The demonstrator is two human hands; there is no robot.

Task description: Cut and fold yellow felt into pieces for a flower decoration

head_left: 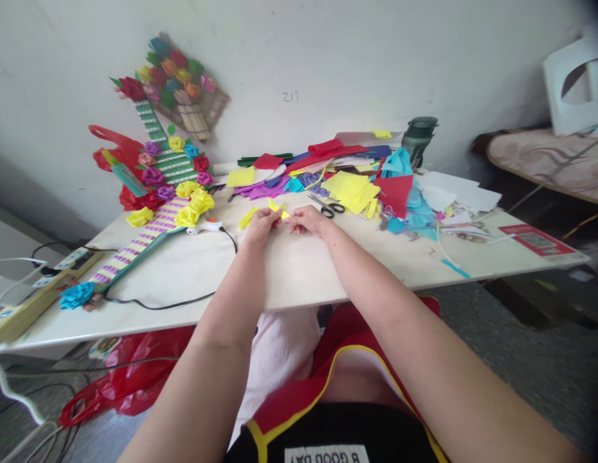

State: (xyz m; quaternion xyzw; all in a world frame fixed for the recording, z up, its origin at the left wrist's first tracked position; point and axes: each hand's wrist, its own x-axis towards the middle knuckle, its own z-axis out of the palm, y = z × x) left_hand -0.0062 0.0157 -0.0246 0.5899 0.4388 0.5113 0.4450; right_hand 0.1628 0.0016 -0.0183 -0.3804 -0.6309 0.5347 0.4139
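Observation:
Both my hands meet over the middle of the white table (299, 270). My left hand (261, 223) and my right hand (306, 220) pinch the two ends of a small yellow paper strip (278, 208), fingers closed on it. Another yellow paper scrap (247, 217) lies just left of my left hand. Black-handled scissors (329, 207) rest on the table a little beyond my right hand.
A heap of coloured paper sheets (350, 177) covers the back of the table, with a dark bottle (418, 138) behind. At the left lie a paper-flower craft piece (159, 206), a glue gun (206, 226) with black cable, and a power strip (48, 276). A red bag (125, 379) lies below.

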